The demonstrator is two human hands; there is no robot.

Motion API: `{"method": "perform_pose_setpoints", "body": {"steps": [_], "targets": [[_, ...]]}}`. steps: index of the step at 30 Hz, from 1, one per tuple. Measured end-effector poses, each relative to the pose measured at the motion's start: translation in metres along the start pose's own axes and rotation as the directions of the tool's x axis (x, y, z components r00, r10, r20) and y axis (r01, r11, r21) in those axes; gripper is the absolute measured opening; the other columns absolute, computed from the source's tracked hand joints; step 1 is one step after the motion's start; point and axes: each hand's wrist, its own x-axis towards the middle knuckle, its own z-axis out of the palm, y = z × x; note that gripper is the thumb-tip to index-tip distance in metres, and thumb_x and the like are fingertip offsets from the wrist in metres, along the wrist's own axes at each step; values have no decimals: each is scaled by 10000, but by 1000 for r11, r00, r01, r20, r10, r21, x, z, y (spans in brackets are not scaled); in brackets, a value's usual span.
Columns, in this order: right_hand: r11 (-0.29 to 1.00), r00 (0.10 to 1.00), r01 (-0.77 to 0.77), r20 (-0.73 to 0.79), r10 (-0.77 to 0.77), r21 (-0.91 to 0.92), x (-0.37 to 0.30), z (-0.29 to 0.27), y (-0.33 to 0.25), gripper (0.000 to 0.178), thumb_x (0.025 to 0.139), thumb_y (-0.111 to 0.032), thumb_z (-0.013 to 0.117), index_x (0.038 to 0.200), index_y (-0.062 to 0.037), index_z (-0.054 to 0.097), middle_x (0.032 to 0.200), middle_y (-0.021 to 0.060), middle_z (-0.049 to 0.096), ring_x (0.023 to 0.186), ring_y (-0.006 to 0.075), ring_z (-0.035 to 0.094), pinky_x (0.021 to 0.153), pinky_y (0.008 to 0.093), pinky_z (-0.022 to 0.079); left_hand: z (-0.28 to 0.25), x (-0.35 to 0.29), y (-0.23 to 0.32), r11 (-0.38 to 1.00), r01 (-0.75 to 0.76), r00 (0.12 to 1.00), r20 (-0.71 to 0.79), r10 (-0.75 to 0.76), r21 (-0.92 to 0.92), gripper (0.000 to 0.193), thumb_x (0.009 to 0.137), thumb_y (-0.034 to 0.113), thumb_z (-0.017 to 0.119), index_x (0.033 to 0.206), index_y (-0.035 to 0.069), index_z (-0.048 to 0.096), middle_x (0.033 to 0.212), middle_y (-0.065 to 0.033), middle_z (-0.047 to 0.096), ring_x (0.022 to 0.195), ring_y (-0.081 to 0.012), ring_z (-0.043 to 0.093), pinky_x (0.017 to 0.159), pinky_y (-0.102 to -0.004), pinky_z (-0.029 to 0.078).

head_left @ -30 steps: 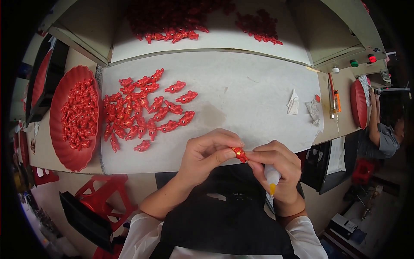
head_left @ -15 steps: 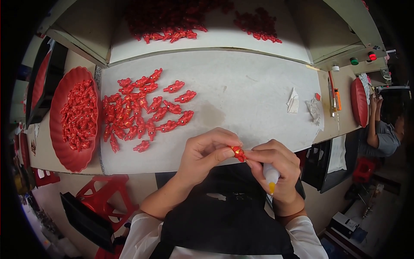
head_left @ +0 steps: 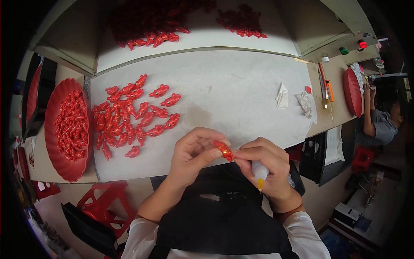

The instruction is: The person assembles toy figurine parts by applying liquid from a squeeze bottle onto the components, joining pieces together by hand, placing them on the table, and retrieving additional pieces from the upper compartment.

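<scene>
Over the near edge of the table, my left hand (head_left: 189, 153) pinches a small glossy red figurine (head_left: 223, 150) with gold markings between thumb and fingers. My right hand (head_left: 271, 166) is closed, its thumb and forefinger pressed together at the figurine's right end. Tucked in that same palm is a white squeeze bottle (head_left: 260, 171) with a yellow tip that points down, away from the figurine. Whether the right fingertips grip something tiny is too small to tell. Several similar red figurines (head_left: 125, 116) lie spread on the white sheet (head_left: 233, 95) to the left.
A red scalloped tray (head_left: 51, 142) heaped with red pieces stands at the left. More red pieces (head_left: 146, 36) lie inside the booth at the back. Crumpled tissues (head_left: 282, 96), a brush (head_left: 323, 86) and an orange-handled tool (head_left: 330, 90) lie right. Another person (head_left: 379, 125) sits far right.
The figurine has turned in my left fingers, and more of its red length shows. The whole view has shifted a little. Both hands keep their hold.
</scene>
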Motion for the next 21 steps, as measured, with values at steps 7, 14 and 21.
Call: {"method": "perform_pose_setpoints", "body": {"steps": [7, 14, 21], "targets": [[1000, 1000, -10, -20, 10, 26, -3, -3, 1, 280, 584, 101, 637, 843, -3, 607, 677, 90, 565, 584, 192, 555, 507, 247, 426, 3, 3, -1, 999, 49, 999, -6, -49, 15, 208, 794, -13, 529, 998, -17, 486, 913, -106, 562, 854, -133, 544, 758, -244, 430], [999, 999, -24, -20, 25, 31, -4, -6, 1, 271, 597, 92, 642, 847, -8, 610, 680, 90, 568, 587, 191, 556, 510, 248, 429, 6, 5, -1, 999, 21, 1000, 7, -21, 24, 212, 794, -15, 529, 1002, -16, 488, 914, -106, 560, 859, -141, 542, 768, -255, 430], [998, 999, -39, -31, 41, 45, -4, -7, 5, 279, 593, 97, 635, 851, -6, 608, 674, 83, 562, 595, 186, 557, 511, 249, 431, 7, 7, -1, 998, 55, 999, 1, -55, 43, 198, 801, 3, 527, 996, -14, 494, 912, -105, 561, 861, -143, 543, 772, -260, 431]]}}
